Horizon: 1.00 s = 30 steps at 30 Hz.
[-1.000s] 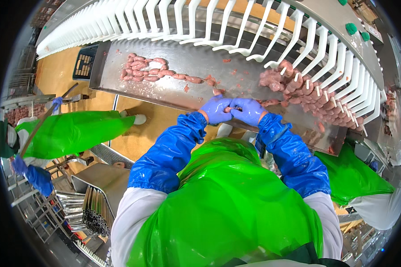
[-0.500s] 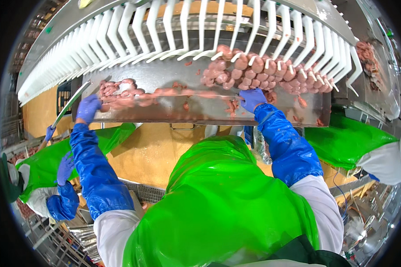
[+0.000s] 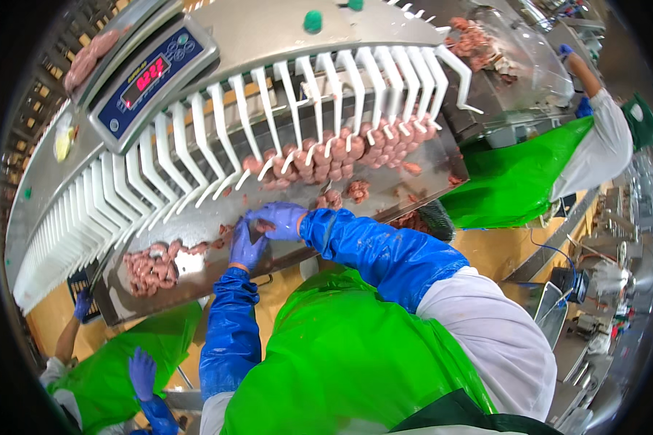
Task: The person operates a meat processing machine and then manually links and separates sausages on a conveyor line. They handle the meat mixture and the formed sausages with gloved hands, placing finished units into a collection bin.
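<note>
Pink, glossy sausage links (image 3: 152, 270) lie in a looped pile near the left end of the rimmed, grey steel table (image 3: 196, 279); I see their strand trail rightward, lengthwise along the table. Nearer that pile, the purple-gloved left hand (image 3: 247, 247) is curled above the table's near edge. Beside it, the purple-gloved right hand (image 3: 281, 217) bends inward, touching it. Soft pink stuff shows between them; I cannot tell which grips it. Along the table's far side, bent white hooks (image 3: 199, 122) carry plump pink sausages (image 3: 323, 170).
</note>
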Each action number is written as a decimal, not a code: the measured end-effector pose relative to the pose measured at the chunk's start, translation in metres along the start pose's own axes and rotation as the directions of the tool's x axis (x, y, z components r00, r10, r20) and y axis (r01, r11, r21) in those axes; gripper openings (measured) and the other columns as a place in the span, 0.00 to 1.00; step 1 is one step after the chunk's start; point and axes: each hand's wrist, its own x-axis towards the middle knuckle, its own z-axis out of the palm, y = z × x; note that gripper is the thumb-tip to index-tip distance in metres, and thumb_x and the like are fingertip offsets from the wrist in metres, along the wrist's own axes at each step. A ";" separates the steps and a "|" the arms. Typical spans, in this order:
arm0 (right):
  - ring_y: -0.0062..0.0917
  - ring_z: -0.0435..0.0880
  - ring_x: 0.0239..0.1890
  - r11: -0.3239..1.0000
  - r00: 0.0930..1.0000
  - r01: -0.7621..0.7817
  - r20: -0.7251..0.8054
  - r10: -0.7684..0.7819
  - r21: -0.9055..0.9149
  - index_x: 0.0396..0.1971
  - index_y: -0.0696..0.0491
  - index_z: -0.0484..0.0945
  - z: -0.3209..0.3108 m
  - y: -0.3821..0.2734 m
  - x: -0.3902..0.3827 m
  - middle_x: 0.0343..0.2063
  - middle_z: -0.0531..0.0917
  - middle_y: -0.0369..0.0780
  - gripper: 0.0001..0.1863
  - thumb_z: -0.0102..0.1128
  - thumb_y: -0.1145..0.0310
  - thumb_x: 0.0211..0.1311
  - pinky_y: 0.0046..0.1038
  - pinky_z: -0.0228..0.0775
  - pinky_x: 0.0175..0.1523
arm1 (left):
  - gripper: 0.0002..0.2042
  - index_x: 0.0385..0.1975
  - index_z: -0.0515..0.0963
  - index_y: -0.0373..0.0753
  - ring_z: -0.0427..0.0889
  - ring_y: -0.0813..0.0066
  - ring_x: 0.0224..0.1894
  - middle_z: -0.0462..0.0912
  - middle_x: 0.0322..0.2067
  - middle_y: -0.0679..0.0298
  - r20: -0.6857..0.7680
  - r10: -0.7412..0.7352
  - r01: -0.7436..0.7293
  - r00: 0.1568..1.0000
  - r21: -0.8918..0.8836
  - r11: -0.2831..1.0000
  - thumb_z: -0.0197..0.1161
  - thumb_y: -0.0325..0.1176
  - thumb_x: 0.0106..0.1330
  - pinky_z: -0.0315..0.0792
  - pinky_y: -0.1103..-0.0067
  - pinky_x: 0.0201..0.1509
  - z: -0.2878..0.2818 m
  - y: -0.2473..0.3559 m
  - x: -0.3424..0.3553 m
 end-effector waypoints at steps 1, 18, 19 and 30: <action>0.40 0.82 0.42 0.989 0.998 0.014 -0.061 -0.023 -0.148 0.41 0.50 0.81 -0.008 0.003 -0.016 0.38 0.82 0.45 0.15 0.58 0.59 0.57 0.41 0.72 0.48 | 0.34 0.65 0.62 0.37 0.65 0.48 0.65 0.68 0.61 0.45 0.070 -0.038 0.038 0.997 0.000 0.999 0.64 0.43 0.59 0.58 0.65 0.69 0.008 -0.006 0.007; 0.28 0.83 0.37 0.715 0.201 -0.573 -0.778 0.596 0.400 0.40 0.55 0.80 -0.220 0.223 -0.339 0.37 0.84 0.43 0.11 0.63 0.68 0.58 0.30 0.75 0.45 | 0.23 0.56 0.73 0.36 0.73 0.54 0.59 0.76 0.54 0.51 0.089 -0.037 0.028 0.995 0.098 0.995 0.61 0.39 0.62 0.64 0.68 0.64 0.002 -0.038 -0.031; 0.27 0.83 0.38 0.770 0.159 -0.492 -0.828 0.538 0.406 0.40 0.56 0.80 -0.239 0.213 -0.324 0.38 0.84 0.42 0.11 0.63 0.69 0.59 0.30 0.74 0.45 | 0.23 0.56 0.73 0.36 0.72 0.55 0.59 0.76 0.55 0.50 0.085 -0.076 0.065 0.993 0.122 0.990 0.60 0.39 0.62 0.63 0.68 0.65 -0.001 -0.028 -0.025; 0.41 0.73 0.59 0.652 0.648 -0.466 -0.732 -0.209 -0.599 0.56 0.57 0.73 -0.501 0.099 -0.174 0.54 0.77 0.49 0.27 0.63 0.61 0.58 0.37 0.64 0.64 | 0.21 0.56 0.74 0.37 0.74 0.57 0.58 0.76 0.55 0.52 -0.144 -0.201 0.202 0.969 -0.006 0.979 0.61 0.36 0.64 0.66 0.70 0.62 0.007 -0.007 -0.040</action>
